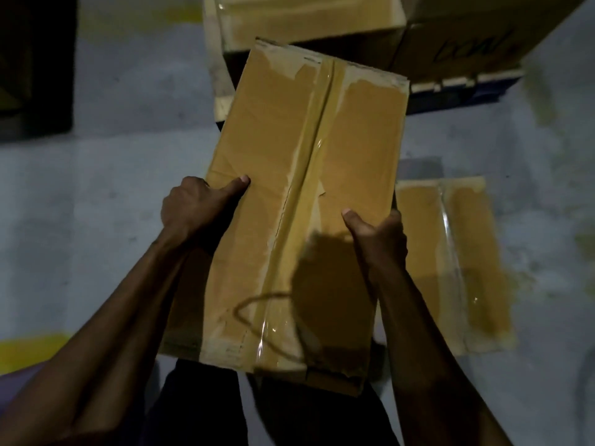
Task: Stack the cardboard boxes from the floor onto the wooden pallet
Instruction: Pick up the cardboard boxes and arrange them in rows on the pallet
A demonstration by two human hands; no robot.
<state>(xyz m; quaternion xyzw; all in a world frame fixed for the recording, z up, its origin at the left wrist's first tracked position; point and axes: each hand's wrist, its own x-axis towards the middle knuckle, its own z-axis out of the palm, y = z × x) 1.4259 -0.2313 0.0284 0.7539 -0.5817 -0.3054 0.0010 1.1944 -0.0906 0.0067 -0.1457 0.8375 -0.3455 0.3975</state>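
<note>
I hold a long brown cardboard box (289,175), taped along its middle seam, in the air in front of me. My left hand (193,207) grips its left side with the thumb on top. My right hand (376,233) grips its right side the same way. A second taped cardboard box (457,262) lies on the grey floor to the right. Ahead, the wooden pallet (450,83) carries two boxes: a taped box (309,20) at the left and a printed box (483,33) at the right.
The grey concrete floor (112,188) has yellow paint marks at the lower left (29,349). A dark object (35,66) stands at the upper left. My legs in dark trousers (209,410) show below the held box.
</note>
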